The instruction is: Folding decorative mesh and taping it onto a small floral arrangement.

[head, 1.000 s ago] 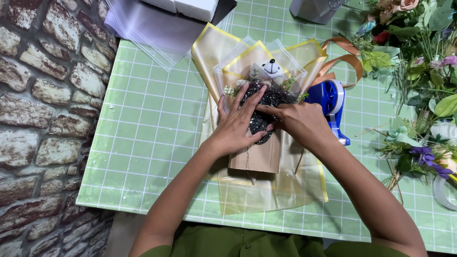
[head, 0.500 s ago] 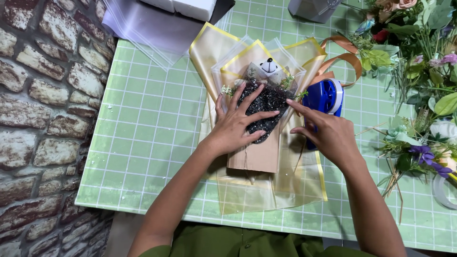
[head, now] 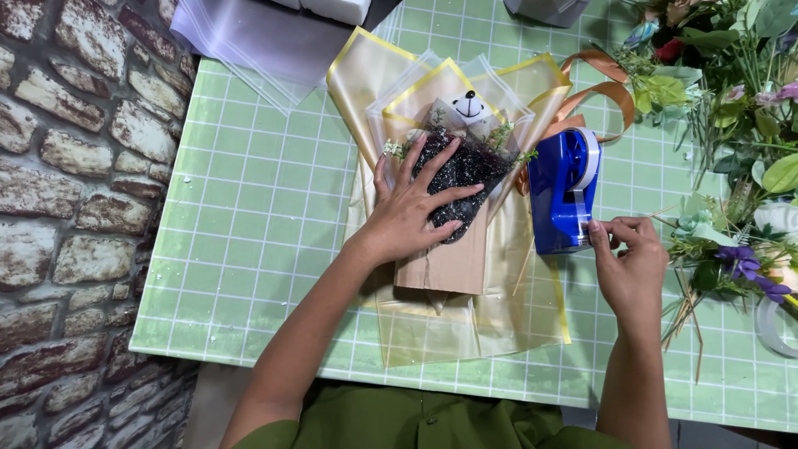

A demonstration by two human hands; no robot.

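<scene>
Left hand (head: 413, 218) flat on bouquet (head: 453, 187), fingers spread, pressing it onto counter (head: 249, 249). Right hand (head: 628, 262) at blue tape dispenser (head: 565, 195), fingers pinched at its front edge; tape itself hard to see. Toy bear (head: 468, 106) mostly hidden by wrap. Flowers (head: 731, 100) cut off at right.

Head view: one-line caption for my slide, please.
Left hand presses a black glittery wrap on the bouquet while right hand pinches at a blue tape dispenser on the green grid mat.

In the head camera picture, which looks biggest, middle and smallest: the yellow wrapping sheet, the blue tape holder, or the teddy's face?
1. yellow wrapping sheet
2. blue tape holder
3. teddy's face
</scene>
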